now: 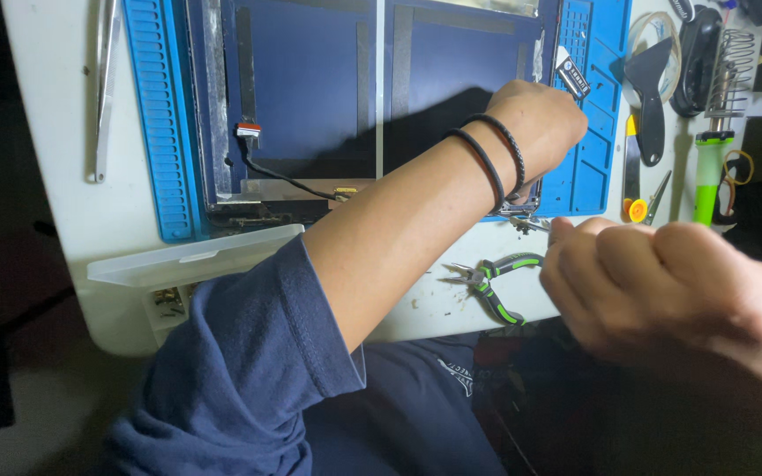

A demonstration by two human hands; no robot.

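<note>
the left hand point(535, 123) is stretched far across the bench, forearm running up from a rolled navy sleeve point(249, 353), two black bands point(496, 154) round the wrist. its fingers are curled down over the right edge of the dark blue panel point(310, 88) and hidden behind the knuckles, so i cannot tell whether they pinch anything. just beyond the knuckles sits a small black tag with pale print point(574, 78), tilted, lying on the blue work mat point(597, 132).

the right hand point(654, 282) hovers near, at the right, balled into a loose fist, blurred; nothing shows in it. just left of it lie green-and-black pliers point(496, 282) on the white table point(55, 176), jaws pointing left.

the panel lies flat on the mat, a black cable point(280, 174) trailing from an orange-tipped connector point(248, 130) toward its near edge. near left, a clear plastic box point(191, 260) with its lid open. far right, a black scraper point(650, 88) and a green-handled tool point(707, 176).
</note>
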